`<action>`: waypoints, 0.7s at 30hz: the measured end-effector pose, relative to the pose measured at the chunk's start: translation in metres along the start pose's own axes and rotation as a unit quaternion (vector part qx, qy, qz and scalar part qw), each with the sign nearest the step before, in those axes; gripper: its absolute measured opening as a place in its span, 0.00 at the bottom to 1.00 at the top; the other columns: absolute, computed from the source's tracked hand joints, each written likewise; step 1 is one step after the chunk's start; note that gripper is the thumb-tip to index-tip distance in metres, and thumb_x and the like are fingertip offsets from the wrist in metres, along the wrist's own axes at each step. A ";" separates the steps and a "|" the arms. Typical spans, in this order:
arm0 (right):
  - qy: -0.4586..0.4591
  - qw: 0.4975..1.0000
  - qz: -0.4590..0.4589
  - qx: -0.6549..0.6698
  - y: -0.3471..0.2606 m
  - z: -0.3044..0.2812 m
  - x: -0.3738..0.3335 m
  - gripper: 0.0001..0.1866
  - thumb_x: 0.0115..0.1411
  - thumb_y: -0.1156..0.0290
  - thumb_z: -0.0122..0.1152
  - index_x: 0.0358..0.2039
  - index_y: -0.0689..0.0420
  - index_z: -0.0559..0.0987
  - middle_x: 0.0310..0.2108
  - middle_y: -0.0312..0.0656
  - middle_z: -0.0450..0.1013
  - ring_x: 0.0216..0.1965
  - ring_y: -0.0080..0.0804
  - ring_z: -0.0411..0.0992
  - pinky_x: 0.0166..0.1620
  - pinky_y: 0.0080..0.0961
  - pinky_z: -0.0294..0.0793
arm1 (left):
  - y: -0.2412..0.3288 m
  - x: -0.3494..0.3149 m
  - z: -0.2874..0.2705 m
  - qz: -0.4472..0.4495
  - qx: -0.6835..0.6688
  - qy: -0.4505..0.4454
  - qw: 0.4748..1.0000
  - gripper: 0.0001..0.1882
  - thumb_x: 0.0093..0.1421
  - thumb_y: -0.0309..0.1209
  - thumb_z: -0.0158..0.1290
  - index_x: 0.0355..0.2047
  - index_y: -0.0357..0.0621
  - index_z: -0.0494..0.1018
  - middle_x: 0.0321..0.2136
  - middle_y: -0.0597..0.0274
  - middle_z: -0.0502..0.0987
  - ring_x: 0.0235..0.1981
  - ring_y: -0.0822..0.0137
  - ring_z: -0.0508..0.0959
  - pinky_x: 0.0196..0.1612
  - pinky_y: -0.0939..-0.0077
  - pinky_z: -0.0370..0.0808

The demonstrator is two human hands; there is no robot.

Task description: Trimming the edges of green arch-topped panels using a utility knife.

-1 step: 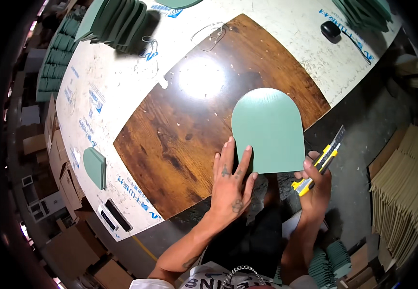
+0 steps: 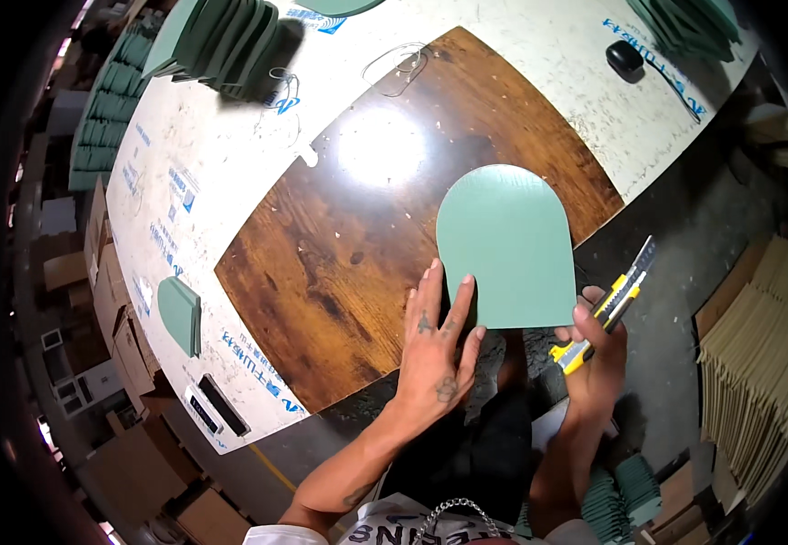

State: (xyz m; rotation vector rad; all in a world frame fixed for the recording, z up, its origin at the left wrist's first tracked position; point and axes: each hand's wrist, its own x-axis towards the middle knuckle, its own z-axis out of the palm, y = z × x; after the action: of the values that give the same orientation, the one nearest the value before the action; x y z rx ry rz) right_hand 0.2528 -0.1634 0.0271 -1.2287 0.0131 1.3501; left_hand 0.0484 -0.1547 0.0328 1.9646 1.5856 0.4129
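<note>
A green arch-topped panel (image 2: 507, 245) lies partly on a brown wood-grain board (image 2: 349, 272), its straight edge toward me and jutting past the board's near edge. My left hand (image 2: 435, 354) rests at the panel's lower left, fingers stretched out and spread, the index fingertip on its surface. In my right hand (image 2: 596, 350), beside the lower right corner, is a yellow-and-black utility knife (image 2: 605, 313). Its blade is out and points up and to the right, away from the panel. Fingertips of that hand are close to the panel's corner; whether they touch it I cannot tell.
Green pieces stand stacked at the back left (image 2: 221, 45) and back right (image 2: 684, 27) of the white table (image 2: 167, 163). A small green stack (image 2: 179, 313) lies at the left. A black rounded device (image 2: 625, 59) sits at the far right. Flat cardboard (image 2: 757, 363) leans beyond my right hand.
My right hand and the knife have shifted very slightly to the right. The panel and my left hand look almost unchanged.
</note>
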 end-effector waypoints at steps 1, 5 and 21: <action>-0.002 1.000 0.002 0.001 -0.003 0.009 -0.006 0.24 0.53 0.80 0.67 0.50 0.66 0.73 0.30 0.36 0.70 0.28 0.22 0.67 0.35 0.24 0.70 | 0.002 0.000 -0.003 -0.023 -0.073 -0.005 0.997 0.32 0.66 0.31 0.55 0.69 0.40 0.60 0.70 0.30 0.51 0.70 0.34 0.56 0.70 0.44 0.54; -0.118 0.992 0.040 -0.012 -0.009 0.053 -0.036 0.27 0.53 0.78 0.68 0.53 0.73 0.75 0.30 0.38 0.74 0.25 0.20 0.68 0.30 0.20 0.69 | 0.011 0.004 -0.029 -0.106 -0.272 -0.011 0.957 0.32 0.74 0.39 0.46 0.70 0.30 0.55 0.71 0.31 0.52 0.72 0.40 0.54 0.71 0.56 0.54; -0.103 0.988 0.006 -0.115 0.010 0.009 -0.012 0.25 0.53 0.68 0.71 0.48 0.71 0.79 0.26 0.34 0.75 0.21 0.16 0.67 0.24 0.12 0.66 | -0.014 0.033 -0.045 -0.244 -0.459 0.076 0.851 0.32 0.64 0.30 0.61 0.64 0.26 0.64 0.56 0.39 0.75 0.56 0.54 0.77 0.60 0.65 0.73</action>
State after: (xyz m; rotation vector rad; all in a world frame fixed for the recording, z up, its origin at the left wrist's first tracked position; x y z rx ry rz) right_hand 0.2361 -0.1690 0.0321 -1.2745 -0.2879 1.5143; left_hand 0.0201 -0.1103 0.0564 0.7900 1.4892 0.9134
